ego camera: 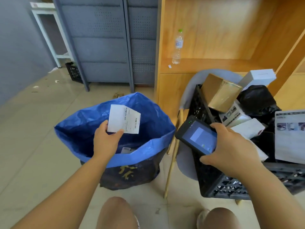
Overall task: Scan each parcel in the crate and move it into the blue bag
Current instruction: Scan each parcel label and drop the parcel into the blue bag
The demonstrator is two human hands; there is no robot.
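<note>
My left hand point(105, 139) pinches a small white parcel point(123, 119) by its lower edge, label facing up, above the open mouth of the blue bag point(82, 123). Another labelled parcel point(127, 149) lies at the bottom of the bag. My right hand point(231, 149) grips a black handheld scanner point(196, 135) with a lit screen, over the left rim of the black crate point(231, 189). The crate holds several parcels: a brown box point(220, 92), white boxes point(247, 128), a black plastic bag point(257, 98) and a grey mailer point(289, 138).
The crate sits on a grey chair point(186, 156) against a wooden shelf unit point(231, 30) that carries a water bottle point(177, 47). Grey metal racks point(105, 43) and a second black crate point(74, 72) stand at the back. My knees show at the bottom edge, on tiled floor.
</note>
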